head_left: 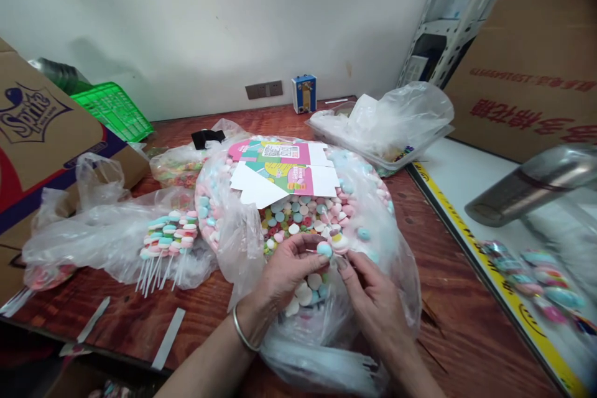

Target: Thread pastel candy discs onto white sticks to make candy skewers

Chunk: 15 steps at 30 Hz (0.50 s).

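Note:
Between the thumb and fingers of my left hand is a round blue-and-pink marshmallow. My right hand pinches a small marshmallow stack, white and pink with a yellow piece, right beside it. Any stick in that stack is hard to make out. Both hands are over a large round tray of loose marshmallows, partly covered by clear plastic. Colourful ring-shaped pieces lie among them. A flat printed card box rests on top. White sticks in plastic lie below my hands.
Marshmallow skewers lie on plastic bags at the left, near a Sprite carton and green basket. A clear tub with bags stands behind. At the right are a metal bottle, wrapped candies and a large carton.

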Each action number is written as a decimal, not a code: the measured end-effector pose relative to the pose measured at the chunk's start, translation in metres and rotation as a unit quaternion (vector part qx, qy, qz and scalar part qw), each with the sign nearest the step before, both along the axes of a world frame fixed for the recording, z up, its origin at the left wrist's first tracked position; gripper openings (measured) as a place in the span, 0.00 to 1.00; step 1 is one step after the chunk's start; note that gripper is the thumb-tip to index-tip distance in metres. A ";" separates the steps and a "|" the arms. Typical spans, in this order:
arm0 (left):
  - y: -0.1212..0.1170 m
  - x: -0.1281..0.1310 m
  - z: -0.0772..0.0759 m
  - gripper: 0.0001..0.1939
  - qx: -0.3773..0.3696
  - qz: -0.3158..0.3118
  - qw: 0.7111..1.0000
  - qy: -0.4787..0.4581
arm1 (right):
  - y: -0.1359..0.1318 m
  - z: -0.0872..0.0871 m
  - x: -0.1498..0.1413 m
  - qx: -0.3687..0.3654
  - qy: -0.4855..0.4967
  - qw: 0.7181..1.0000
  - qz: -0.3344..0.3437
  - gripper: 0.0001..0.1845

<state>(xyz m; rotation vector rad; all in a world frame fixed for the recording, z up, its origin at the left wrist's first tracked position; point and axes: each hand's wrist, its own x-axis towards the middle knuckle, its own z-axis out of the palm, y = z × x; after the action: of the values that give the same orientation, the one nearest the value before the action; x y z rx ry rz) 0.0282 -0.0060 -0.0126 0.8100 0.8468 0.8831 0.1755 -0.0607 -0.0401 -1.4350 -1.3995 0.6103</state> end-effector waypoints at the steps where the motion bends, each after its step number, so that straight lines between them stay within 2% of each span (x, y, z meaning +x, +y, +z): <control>1: 0.001 0.000 -0.001 0.23 0.005 0.018 1.000 0.009 | -0.005 0.001 0.002 0.018 -0.063 0.998 -0.020 0.18; 3: 0.004 -0.001 0.000 0.24 0.008 0.054 0.998 0.027 | -0.019 0.002 0.006 0.059 -0.182 0.980 -0.053 0.20; 7: 0.010 -0.003 0.007 0.24 0.017 0.106 0.992 0.064 | -0.044 0.002 0.013 0.098 -0.341 0.934 -0.034 0.20; 10: 0.011 -0.003 0.009 0.23 0.030 0.114 0.990 0.072 | -0.053 0.006 0.013 0.096 -0.391 0.915 -0.025 0.19; 15: 0.010 -0.002 0.007 0.20 0.047 0.101 0.988 0.105 | -0.049 0.019 0.009 0.092 -0.402 0.910 -0.037 0.18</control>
<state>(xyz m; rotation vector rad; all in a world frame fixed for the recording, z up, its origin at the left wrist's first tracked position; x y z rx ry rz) 0.0267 0.0040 -0.0053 0.9222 1.0935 1.0336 0.1846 -0.1097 -0.0214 -1.6482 -1.9490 -0.2159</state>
